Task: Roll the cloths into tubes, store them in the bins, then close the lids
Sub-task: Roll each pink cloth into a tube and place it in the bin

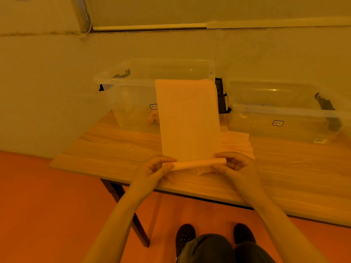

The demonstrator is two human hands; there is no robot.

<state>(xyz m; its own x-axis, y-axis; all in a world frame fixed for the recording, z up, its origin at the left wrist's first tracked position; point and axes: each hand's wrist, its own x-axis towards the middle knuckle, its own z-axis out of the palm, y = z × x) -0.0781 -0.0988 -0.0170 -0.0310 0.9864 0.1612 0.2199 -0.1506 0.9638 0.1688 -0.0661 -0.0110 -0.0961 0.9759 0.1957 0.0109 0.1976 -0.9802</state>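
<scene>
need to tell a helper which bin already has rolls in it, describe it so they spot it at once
On the wooden table against the wall stand two clear plastic bins. Take the left bin, behind the cloth being rolled. Unlike the right bin, it is taller and shows rolled cloths at its bottom.

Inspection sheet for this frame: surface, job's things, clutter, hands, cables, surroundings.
Surface: wooden table, pale grain.
Job's things: cloth rolled only at its near end, its far end draped over the left bin's rim; a rolled cloth inside that bin; right bin; more cloths on the table. Both bins open.
Clutter: nothing seen.
Hands: left hand and right hand pinch the roll's ends.
Cables: nothing seen.
Surroundings: wall behind, orange floor.
</scene>
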